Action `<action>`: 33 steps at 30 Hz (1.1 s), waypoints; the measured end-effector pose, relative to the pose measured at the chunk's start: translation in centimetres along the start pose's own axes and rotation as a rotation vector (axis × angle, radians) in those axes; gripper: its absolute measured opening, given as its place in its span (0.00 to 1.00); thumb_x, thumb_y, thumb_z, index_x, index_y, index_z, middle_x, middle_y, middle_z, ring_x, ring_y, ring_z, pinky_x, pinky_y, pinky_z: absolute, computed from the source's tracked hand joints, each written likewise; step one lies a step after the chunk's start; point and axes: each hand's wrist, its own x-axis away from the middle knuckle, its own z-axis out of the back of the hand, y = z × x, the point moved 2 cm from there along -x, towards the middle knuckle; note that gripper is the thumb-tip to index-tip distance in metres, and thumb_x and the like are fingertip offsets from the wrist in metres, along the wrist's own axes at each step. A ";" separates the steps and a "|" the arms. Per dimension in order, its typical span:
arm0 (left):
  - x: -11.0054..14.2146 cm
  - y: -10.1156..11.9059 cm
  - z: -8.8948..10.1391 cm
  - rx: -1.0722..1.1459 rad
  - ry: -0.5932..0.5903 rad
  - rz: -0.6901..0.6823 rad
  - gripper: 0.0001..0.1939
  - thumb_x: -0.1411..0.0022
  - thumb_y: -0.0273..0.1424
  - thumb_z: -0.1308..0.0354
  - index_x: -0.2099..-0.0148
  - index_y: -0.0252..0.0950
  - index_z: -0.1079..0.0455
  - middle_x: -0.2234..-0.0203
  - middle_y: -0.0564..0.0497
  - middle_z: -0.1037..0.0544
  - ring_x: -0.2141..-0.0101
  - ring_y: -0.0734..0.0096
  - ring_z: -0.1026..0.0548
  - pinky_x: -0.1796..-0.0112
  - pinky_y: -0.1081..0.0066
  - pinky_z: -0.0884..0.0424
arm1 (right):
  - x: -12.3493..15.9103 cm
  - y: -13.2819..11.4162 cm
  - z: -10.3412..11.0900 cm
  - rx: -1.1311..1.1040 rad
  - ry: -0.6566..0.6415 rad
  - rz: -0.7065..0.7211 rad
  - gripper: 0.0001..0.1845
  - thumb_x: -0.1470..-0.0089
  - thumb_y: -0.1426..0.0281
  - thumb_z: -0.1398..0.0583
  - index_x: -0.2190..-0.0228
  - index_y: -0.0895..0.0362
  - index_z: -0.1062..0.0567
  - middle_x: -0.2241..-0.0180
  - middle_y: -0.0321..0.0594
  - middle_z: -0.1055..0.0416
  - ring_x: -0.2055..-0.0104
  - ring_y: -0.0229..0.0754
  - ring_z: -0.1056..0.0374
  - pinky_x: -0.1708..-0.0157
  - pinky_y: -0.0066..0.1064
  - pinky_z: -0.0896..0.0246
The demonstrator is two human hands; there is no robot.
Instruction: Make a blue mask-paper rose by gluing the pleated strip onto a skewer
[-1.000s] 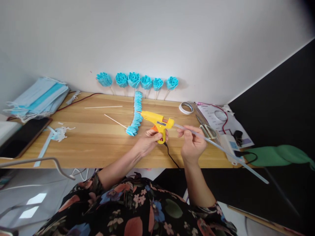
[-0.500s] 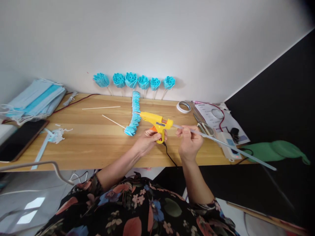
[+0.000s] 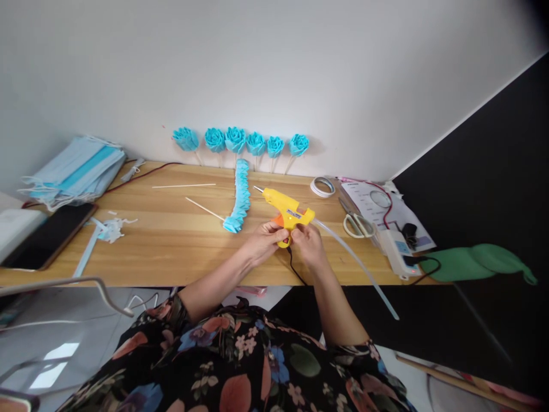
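Observation:
My left hand point(image 3: 268, 240) is closed around the handle of a yellow glue gun point(image 3: 281, 201), whose metal nozzle points up and left. On the other side of the handle, my right hand point(image 3: 309, 245) also grips the gun; some of its fingers are hidden. A long translucent glue stick point(image 3: 358, 260) comes out of the gun's rear and droops past the table edge, with no hand on it. Left of the nozzle lies a curved strip of pleated blue petals point(image 3: 242, 189), ending near a thin wooden stick point(image 3: 203, 208).
Several blue flowers on sticks point(image 3: 235, 139) lean on the wall. Face masks point(image 3: 79, 166), a phone point(image 3: 51, 234) and blue scraps point(image 3: 109, 229) lie left. At right are a tape roll point(image 3: 322, 187), scissors point(image 3: 358, 225), a power strip point(image 3: 397, 254) and a green item point(image 3: 476, 262).
My right hand has let go of the glue stick and moved left onto the gun's handle. The stick now sags downward. The nozzle has shifted right, away from the petal strip.

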 end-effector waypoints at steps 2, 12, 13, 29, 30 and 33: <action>0.0 -0.1 -0.1 0.013 -0.019 0.005 0.29 0.73 0.42 0.16 0.72 0.31 0.23 0.81 0.56 0.25 0.79 0.81 0.31 0.71 0.75 0.33 | 0.0 -0.4 -0.3 -0.014 -0.015 -0.019 0.28 0.51 0.43 0.34 0.65 0.55 0.19 0.67 0.42 0.19 0.64 0.45 0.23 0.63 0.36 0.25; 0.3 -0.2 -0.5 -0.075 -0.121 -0.048 0.28 0.63 0.48 0.19 0.68 0.31 0.20 0.75 0.51 0.20 0.72 0.75 0.25 0.64 0.73 0.32 | -0.2 -1.3 -0.3 0.026 0.076 -0.109 0.21 0.46 0.52 0.36 0.63 0.58 0.18 0.65 0.44 0.18 0.80 0.35 0.33 0.85 0.24 0.43; 0.5 -0.2 -0.2 -0.138 -0.131 -0.070 0.28 0.60 0.49 0.21 0.66 0.31 0.19 0.73 0.49 0.19 0.69 0.73 0.24 0.62 0.72 0.31 | -0.4 -1.3 -0.2 0.018 0.093 -0.093 0.21 0.45 0.52 0.36 0.63 0.57 0.18 0.64 0.44 0.18 0.78 0.36 0.31 0.85 0.24 0.42; 10.5 7.1 8.5 -0.943 0.203 -0.469 0.11 0.36 0.38 0.35 0.66 0.37 0.18 0.68 0.46 0.16 0.66 0.66 0.20 0.61 0.70 0.28 | -1.9 -0.7 -0.2 -0.023 0.133 -0.161 0.22 0.50 0.50 0.34 0.70 0.57 0.20 0.72 0.44 0.19 0.73 0.43 0.26 0.83 0.27 0.39; 10.8 7.3 9.1 -0.946 0.236 -0.469 0.12 0.37 0.39 0.35 0.67 0.36 0.19 0.69 0.46 0.16 0.66 0.66 0.20 0.62 0.71 0.29 | -1.9 -0.6 -0.3 -0.024 0.130 -0.176 0.22 0.51 0.50 0.34 0.69 0.58 0.19 0.72 0.44 0.19 0.74 0.42 0.26 0.84 0.27 0.41; 11.4 7.6 10.6 -0.943 0.320 -0.443 0.14 0.39 0.42 0.33 0.68 0.36 0.19 0.71 0.47 0.17 0.67 0.65 0.21 0.63 0.71 0.29 | -1.8 -0.4 -0.4 -0.018 0.127 -0.197 0.23 0.50 0.50 0.35 0.67 0.58 0.19 0.72 0.45 0.19 0.74 0.43 0.26 0.84 0.27 0.42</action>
